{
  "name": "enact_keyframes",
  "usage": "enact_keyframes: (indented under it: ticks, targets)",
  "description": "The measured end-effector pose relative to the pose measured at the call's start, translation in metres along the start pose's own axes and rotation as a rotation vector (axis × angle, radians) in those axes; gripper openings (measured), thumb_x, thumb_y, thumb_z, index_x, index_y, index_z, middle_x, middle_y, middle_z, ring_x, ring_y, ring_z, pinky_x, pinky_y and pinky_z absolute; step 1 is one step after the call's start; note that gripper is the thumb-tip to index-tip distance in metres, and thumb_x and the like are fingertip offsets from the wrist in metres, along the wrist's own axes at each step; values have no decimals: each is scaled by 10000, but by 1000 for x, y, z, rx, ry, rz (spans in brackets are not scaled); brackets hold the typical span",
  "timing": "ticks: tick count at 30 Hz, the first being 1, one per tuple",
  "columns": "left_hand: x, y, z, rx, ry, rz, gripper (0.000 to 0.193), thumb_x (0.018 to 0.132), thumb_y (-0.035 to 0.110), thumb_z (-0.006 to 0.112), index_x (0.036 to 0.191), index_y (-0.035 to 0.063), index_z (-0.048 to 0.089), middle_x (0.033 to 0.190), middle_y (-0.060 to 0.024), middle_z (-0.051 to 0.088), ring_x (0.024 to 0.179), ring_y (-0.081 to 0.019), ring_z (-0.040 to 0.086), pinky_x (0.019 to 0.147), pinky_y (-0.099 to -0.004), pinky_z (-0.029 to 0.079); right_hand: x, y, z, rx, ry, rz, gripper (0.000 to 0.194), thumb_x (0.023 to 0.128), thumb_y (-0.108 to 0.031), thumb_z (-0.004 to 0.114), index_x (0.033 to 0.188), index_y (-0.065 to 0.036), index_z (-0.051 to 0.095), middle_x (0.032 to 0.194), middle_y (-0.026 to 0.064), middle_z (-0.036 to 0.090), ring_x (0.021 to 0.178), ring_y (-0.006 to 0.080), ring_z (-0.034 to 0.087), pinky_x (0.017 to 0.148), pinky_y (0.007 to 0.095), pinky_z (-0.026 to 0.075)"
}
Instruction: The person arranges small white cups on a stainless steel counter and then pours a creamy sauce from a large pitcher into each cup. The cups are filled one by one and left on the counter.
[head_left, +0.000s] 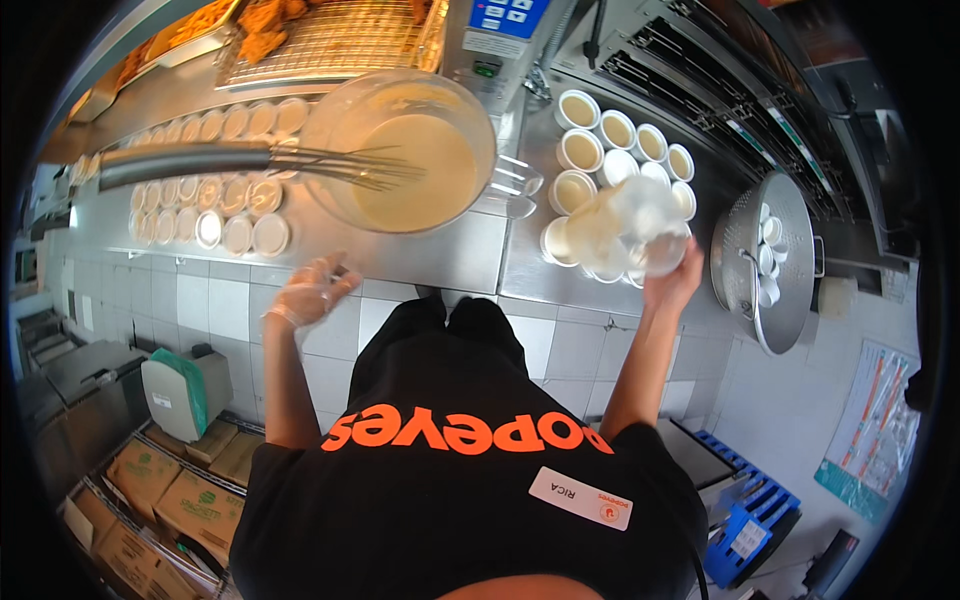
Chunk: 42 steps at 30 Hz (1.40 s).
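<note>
My right hand (675, 271) grips a translucent plastic pitcher (637, 217), tilted over rows of small white cups (580, 150). Several of these cups hold a pale tan liquid. My left hand (309, 291), in a clear plastic glove, is held by the counter's front edge with its fingers apart and nothing in it. Beyond it a large clear bowl (472, 187) contains tan sauce (416, 169). A whisk (187, 163) with a dark handle lies across the bowl's left rim. Lidded small cups (271, 235) stand in rows left of the bowl.
A metal colander (780, 300) with white cups inside stands at the right end of the steel counter (420, 259). Behind the bowl, fried food lies on a wire rack (322, 56). Slotted metal equipment (675, 82) borders the back right. Cardboard boxes (199, 506) fill shelves behind me on the left.
</note>
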<state>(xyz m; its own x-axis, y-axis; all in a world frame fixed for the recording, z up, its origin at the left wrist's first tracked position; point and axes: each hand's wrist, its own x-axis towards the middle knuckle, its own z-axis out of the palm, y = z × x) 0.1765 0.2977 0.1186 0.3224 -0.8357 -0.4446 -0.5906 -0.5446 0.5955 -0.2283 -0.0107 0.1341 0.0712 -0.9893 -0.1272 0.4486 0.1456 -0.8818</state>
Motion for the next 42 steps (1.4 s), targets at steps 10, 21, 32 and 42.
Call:
enact_keyframes:
  ticks: [10,21,32,42]
  targets:
    - [-66,22,-41,-426,635,-342,521,919,371,654,1305,32,566,1006,-80,679,836,-139,621,693,-263,499,-157,121,90,-196,-590,292,250,984,-144,561,766,-24,553,731,-53,499,698,50,435,642,233,355]
    - [-36,86,-113,-759,1043,295,689,984,525,505,1437,24,369,1124,-105,632,894,-166,637,711,-291,542,-201,223,205,-536,-689,-327,215,934,-193,639,982,12,594,944,143,598,932,262,575,858,332,451]
    - [4,79,-141,-728,847,478,472,863,412,739,1104,36,586,829,-55,643,656,-119,591,578,-253,490,-50,81,150,-619,-544,-284,458,672,-164,861,990,-50,552,963,66,576,886,163,549,830,330,460]
    - [-21,54,-154,-711,795,456,497,881,360,724,1202,38,526,1071,-83,574,1007,-200,648,833,-333,598,-46,64,197,-368,-513,-260,231,662,133,557,648,-83,478,611,-58,406,528,30,352,501,197,357]
